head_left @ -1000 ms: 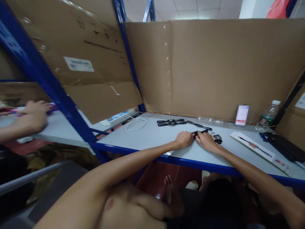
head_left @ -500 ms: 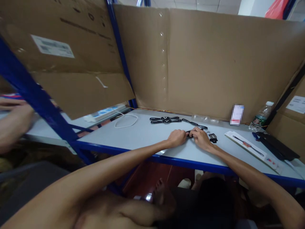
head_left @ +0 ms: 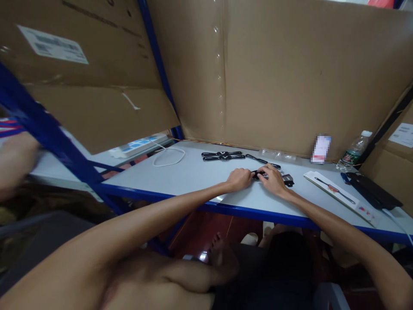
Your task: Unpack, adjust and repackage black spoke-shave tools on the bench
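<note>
Both of my hands meet over the table around a black spokeshave [head_left: 256, 175], most of which my fingers cover. My left hand [head_left: 238, 179] is closed on its left end. From the right, my right hand [head_left: 272, 180] grips it with bent fingers at its middle. Two glossy black spokeshaves [head_left: 223, 158] lie side by side beyond my left hand. Another black spokeshave [head_left: 264, 162] rests slantwise just behind my right hand. Small black and metal parts [head_left: 288, 180] lie close to the right of that hand.
On the right lie a long printed box [head_left: 338, 193] and a black flat case [head_left: 376, 191], with a water bottle [head_left: 353, 150] and a phone [head_left: 320, 149] behind. A white cable [head_left: 169, 157] runs from a power strip [head_left: 138, 145]. Cardboard panels [head_left: 274, 77] enclose the table; another person's arm [head_left: 17, 163] shows left.
The view has tilted slightly downward, so everything sits a little higher. My right fingers have shifted a little on the black spokeshave, and both hands stay on it.
</note>
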Tool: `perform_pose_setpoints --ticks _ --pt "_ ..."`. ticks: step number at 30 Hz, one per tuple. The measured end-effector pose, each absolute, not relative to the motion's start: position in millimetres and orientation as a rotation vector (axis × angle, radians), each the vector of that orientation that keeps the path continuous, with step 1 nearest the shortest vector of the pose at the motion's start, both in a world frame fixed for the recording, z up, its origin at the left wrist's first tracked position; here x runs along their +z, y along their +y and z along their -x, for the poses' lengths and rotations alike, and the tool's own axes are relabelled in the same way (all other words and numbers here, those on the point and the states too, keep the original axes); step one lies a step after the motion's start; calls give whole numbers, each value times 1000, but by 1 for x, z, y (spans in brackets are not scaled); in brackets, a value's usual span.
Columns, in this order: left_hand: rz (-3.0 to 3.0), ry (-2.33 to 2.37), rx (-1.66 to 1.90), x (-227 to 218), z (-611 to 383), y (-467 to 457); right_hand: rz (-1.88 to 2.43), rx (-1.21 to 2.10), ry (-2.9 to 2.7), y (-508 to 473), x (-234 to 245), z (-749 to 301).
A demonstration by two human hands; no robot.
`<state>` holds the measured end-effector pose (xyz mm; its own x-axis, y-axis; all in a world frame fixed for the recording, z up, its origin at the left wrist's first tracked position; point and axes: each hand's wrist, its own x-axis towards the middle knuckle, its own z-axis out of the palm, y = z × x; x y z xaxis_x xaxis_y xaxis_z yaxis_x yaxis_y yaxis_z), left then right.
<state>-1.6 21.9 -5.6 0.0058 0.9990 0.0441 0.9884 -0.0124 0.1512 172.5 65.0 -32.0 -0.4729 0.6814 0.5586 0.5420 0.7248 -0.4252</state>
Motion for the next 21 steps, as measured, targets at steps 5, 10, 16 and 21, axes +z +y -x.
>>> perform_pose_setpoints --ticks 5,10,16,21 --pt "-2162 2159 203 -6 2 22 874 198 -2256 65 -33 -173" --pt "-2240 2158 135 -4 2 19 895 234 -2138 64 -32 -172" --pt "-2230 2178 144 -7 3 21 800 275 -2187 67 -36 -171" --pt "-2213 2170 162 -8 3 23 808 285 -2152 72 -39 -174"
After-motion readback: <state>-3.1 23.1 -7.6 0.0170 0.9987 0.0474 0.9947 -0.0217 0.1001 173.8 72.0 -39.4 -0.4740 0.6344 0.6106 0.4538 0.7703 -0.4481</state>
